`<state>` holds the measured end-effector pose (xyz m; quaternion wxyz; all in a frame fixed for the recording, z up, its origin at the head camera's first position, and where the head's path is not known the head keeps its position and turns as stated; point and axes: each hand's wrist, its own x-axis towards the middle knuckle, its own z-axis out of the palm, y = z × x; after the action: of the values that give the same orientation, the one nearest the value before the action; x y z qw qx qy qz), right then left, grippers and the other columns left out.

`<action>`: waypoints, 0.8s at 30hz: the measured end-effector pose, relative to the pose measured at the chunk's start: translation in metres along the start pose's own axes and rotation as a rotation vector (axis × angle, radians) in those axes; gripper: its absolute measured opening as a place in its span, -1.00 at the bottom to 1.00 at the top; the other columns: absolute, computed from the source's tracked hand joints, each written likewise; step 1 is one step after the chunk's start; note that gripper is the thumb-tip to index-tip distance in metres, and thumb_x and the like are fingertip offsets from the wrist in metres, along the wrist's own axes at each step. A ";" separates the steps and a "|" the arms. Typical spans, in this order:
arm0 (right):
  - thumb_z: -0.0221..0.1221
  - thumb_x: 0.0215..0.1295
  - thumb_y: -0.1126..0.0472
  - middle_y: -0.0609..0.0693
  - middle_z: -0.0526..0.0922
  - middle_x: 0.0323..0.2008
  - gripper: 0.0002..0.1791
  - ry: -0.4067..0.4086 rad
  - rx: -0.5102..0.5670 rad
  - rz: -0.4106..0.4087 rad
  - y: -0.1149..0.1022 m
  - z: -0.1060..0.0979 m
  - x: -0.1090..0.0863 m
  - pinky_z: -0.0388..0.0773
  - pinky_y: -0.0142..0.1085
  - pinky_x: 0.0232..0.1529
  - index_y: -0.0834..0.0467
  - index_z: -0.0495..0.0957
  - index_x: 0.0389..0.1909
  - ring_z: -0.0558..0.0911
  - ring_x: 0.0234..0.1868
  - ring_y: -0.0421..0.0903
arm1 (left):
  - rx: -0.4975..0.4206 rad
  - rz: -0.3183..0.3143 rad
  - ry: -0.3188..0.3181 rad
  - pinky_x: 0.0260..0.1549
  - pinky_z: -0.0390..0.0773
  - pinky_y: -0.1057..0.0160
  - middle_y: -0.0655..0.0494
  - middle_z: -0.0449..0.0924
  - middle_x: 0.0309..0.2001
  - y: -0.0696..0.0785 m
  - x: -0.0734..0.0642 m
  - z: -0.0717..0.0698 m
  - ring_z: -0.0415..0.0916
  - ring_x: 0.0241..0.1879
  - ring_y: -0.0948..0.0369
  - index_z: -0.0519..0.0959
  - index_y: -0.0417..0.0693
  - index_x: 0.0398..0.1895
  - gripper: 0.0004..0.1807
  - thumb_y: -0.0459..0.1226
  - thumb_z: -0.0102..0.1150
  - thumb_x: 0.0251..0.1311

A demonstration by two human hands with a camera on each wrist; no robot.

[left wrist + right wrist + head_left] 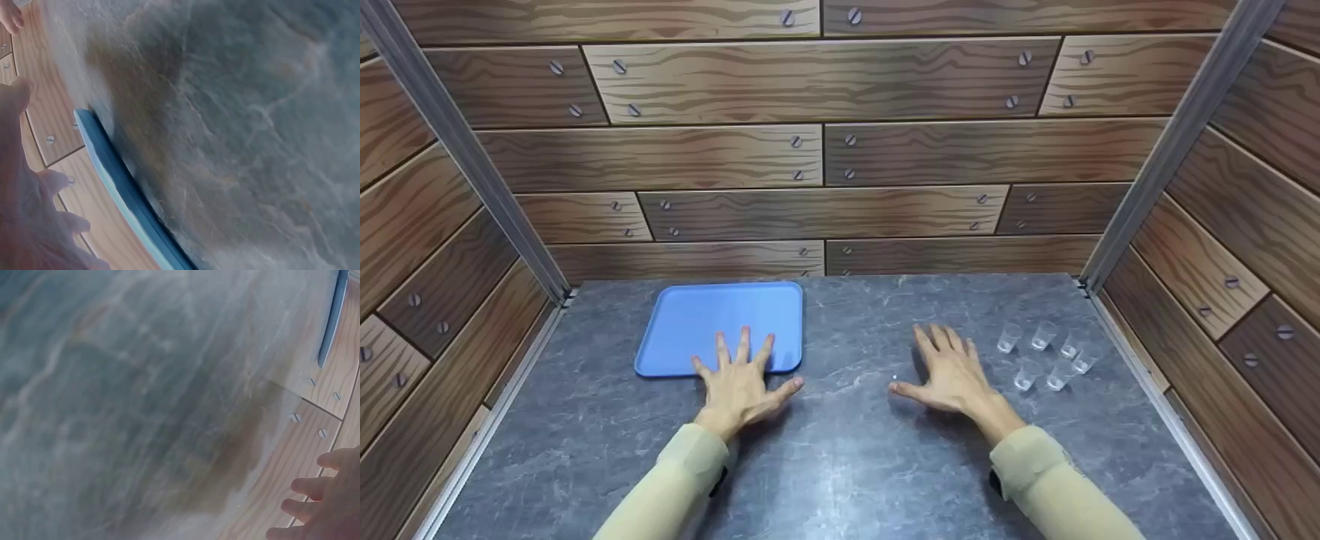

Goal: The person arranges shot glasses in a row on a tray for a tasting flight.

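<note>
My left hand (736, 386) is spread with straight fingers over the near edge of a blue tray (727, 322) and holds nothing. In the left wrist view the tray's rim (132, 194) runs beside the spread fingers (73, 222). To the right, my right hand (952, 375) also has its fingers apart and nothing in its grasp. Several small clear cups (1044, 336) stand in a loose group to the right of that hand. From the right wrist, extended fingers (309, 495) appear at the lower right, with no cup in that view.
The dark marbled tabletop (840, 465) is bordered by metal side rails (1177, 427). Wood-patterned walls (825, 157) close it in at the back and both sides. A tiny bright speck (895, 377) shows near the right thumb.
</note>
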<state>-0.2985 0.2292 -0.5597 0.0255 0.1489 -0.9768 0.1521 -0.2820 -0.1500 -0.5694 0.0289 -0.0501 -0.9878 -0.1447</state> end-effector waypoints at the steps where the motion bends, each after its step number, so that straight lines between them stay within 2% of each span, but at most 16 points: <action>1: 0.31 0.20 -0.61 0.44 0.25 0.72 0.38 0.000 0.001 0.001 0.000 0.000 0.000 0.09 0.59 0.66 0.19 0.14 0.80 0.21 0.74 0.51 | 0.000 0.000 0.000 0.42 -0.13 -0.91 -0.22 0.02 0.84 0.000 0.000 -0.001 -0.19 0.78 -0.54 0.26 0.26 0.80 0.15 0.62 0.07 0.26; 6: 0.34 0.23 -0.54 0.45 0.27 0.70 0.32 0.002 0.035 0.009 -0.003 -0.004 0.003 0.13 0.53 0.68 0.25 0.19 0.77 0.26 0.72 0.52 | -0.025 -0.010 0.007 0.45 -0.05 -0.88 -0.26 0.02 0.83 -0.002 0.001 -0.005 -0.14 0.77 -0.55 0.24 0.23 0.81 0.15 0.59 0.11 0.29; 11: 0.43 0.28 -0.34 0.47 0.32 0.67 0.21 -0.010 0.163 0.045 -0.011 -0.009 0.007 0.17 0.43 0.72 0.33 0.26 0.71 0.30 0.70 0.51 | -0.070 -0.013 0.017 0.49 0.20 -0.75 -0.36 0.07 0.80 -0.008 0.003 -0.011 -0.02 0.73 -0.58 0.25 0.13 0.81 0.14 0.53 0.15 0.33; 15: 0.48 0.28 -0.20 0.47 0.39 0.63 0.12 -0.002 0.266 0.055 -0.019 -0.011 0.012 0.22 0.39 0.71 0.34 0.32 0.67 0.35 0.67 0.51 | -0.111 -0.014 0.040 0.44 0.42 -0.63 -0.42 0.17 0.74 -0.016 0.004 -0.016 0.18 0.66 -0.57 0.31 0.02 0.77 0.10 0.46 0.20 0.36; 19: 0.52 0.27 -0.11 0.43 0.50 0.57 0.03 0.017 0.337 0.039 -0.028 -0.012 0.017 0.36 0.35 0.65 0.33 0.39 0.63 0.47 0.59 0.48 | -0.151 -0.029 0.063 0.41 0.53 -0.52 -0.46 0.34 0.64 -0.025 0.005 -0.022 0.39 0.54 -0.51 0.41 -0.09 0.68 -0.01 0.32 0.27 0.39; 24: 0.54 0.28 -0.01 0.38 0.67 0.42 -0.11 0.023 0.431 0.059 -0.041 -0.009 0.022 0.62 0.27 0.44 0.31 0.50 0.55 0.68 0.40 0.41 | -0.186 -0.054 0.062 0.42 0.56 -0.41 -0.46 0.52 0.50 -0.039 0.007 -0.032 0.54 0.44 -0.44 0.49 -0.19 0.60 -0.13 0.17 0.34 0.41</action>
<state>-0.3069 0.1880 -0.5372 -0.0003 0.1207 -0.9253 0.3595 -0.2921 -0.1954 -0.5491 0.0510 -0.0215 -0.9697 -0.2381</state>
